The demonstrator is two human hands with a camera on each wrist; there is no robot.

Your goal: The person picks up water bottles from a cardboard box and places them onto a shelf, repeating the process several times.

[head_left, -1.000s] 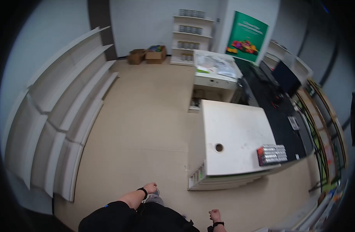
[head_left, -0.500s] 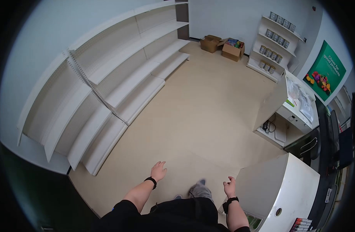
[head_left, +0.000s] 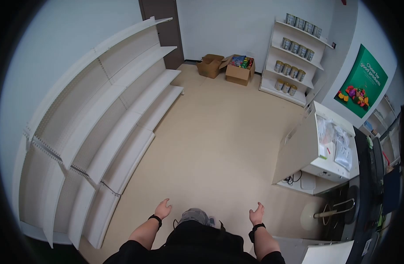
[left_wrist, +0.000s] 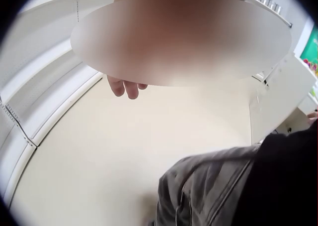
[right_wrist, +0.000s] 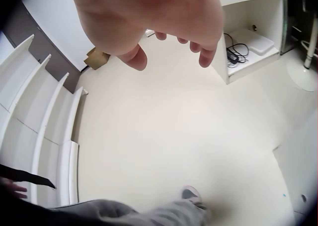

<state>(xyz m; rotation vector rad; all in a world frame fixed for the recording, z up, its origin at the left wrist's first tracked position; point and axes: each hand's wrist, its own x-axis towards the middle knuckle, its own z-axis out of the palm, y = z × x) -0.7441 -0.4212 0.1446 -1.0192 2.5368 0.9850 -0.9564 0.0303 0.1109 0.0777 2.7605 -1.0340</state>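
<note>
In the head view the left hand [head_left: 162, 209] hangs in front of the body over the beige floor [head_left: 202, 145], fingers loose, holding nothing. Level with it on the other side, the right hand [head_left: 257, 214] is empty too. A blurred oval covers most of the left hand in the left wrist view; a few fingertips [left_wrist: 131, 90] show below it. The right wrist view has the right hand [right_wrist: 154, 17] with thumb and fingers apart and relaxed, nothing between them. Neither hand touches anything.
Bare white shelves [head_left: 118, 101] line the left wall. Cardboard boxes [head_left: 239, 75] stand at the back, beside a shelf rack [head_left: 294, 64] with cans. A white cabinet [head_left: 294, 154], a round-based stool [head_left: 314, 215] and a counter corner [head_left: 329, 253] are on the right.
The view has swung away from the right-hand counter and come nearer the back boxes and can rack. Both hands have spread apart, and the fingers have loosened since the earliest frame.
</note>
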